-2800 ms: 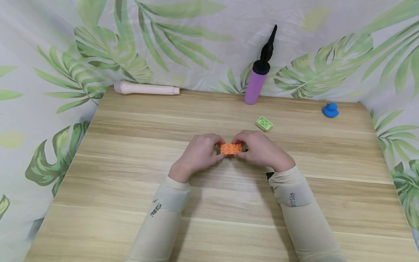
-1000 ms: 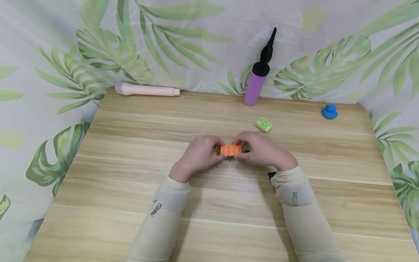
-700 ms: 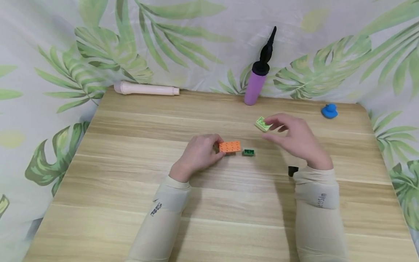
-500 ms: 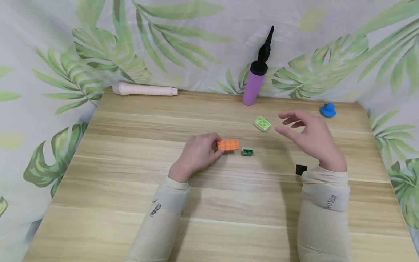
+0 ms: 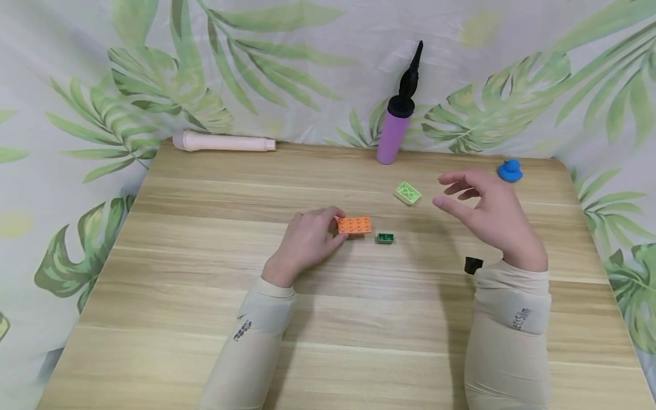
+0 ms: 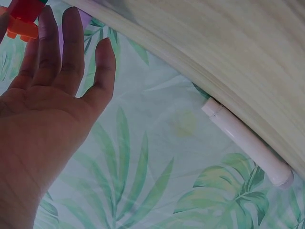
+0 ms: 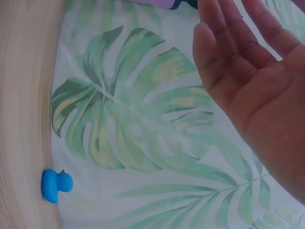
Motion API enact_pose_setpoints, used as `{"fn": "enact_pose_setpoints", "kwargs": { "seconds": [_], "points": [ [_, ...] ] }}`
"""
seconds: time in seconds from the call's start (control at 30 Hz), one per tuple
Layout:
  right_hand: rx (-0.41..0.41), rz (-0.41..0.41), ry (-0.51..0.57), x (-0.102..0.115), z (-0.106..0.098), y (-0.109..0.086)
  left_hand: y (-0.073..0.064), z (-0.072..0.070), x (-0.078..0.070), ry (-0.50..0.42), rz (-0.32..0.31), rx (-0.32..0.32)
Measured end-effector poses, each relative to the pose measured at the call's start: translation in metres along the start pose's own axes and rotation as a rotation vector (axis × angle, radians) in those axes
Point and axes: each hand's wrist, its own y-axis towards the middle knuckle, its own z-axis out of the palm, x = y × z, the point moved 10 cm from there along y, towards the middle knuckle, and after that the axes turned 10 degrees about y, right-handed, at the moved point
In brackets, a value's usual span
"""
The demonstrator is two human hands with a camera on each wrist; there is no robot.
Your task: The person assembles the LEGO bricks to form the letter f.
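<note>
My left hand (image 5: 307, 242) pinches the left end of an orange toy building brick (image 5: 355, 225), studs up. In the left wrist view the orange brick (image 6: 23, 29) is joined to a red brick (image 6: 23, 9), with a bit of green beyond, cut off by the frame edge. Just right of this stack lies a small dark green brick (image 5: 385, 238), its hollow side up. A light green brick (image 5: 408, 193), also hollow side up, rests farther back. To the right of it my right hand (image 5: 489, 210) hovers with relaxed, parted fingers, holding nothing.
A purple hand pump (image 5: 394, 134) with a black nozzle leans on the back curtain. At the back left lies a pale pink microphone-shaped toy (image 5: 225, 141). A blue rubber duck (image 5: 509, 170) sits at the back right. Beside the right sleeve is a small black cup-like object (image 5: 472, 265).
My right hand has let go of the orange brick and moved right, uncovering the dark green brick and the black object. The left hand keeps its hold in nearly the same place.
</note>
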Motion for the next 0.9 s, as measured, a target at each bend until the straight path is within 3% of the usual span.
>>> {"fn": "enact_pose_setpoints", "kwargs": {
  "seconds": [0.17, 0.27, 0.5, 0.6, 0.77, 0.9],
  "points": [
    [0.062, -0.006, -0.027, 0.004, 0.011, 0.001, -0.001, -0.002, -0.001, 0.0, 0.012, -0.014],
    [0.14, 0.009, -0.056, 0.003, 0.024, 0.004, 0.0, -0.002, -0.001, -0.001, 0.017, -0.02],
    [0.427, 0.028, -0.098, -0.009, 0.09, 0.015, 0.0, -0.001, 0.001, 0.004, 0.005, -0.012],
    [0.509, 0.033, -0.123, -0.015, 0.117, 0.018, 0.0, -0.001, 0.001, 0.003, 0.004, -0.012],
    [0.575, 0.044, -0.189, -0.023, 0.146, 0.018, 0.0, -0.002, 0.001, 0.004, 0.008, -0.018],
    [0.587, 0.046, -0.25, -0.028, 0.154, 0.017, 0.0, -0.001, 0.001, 0.002, 0.007, -0.011]
  ]
}}
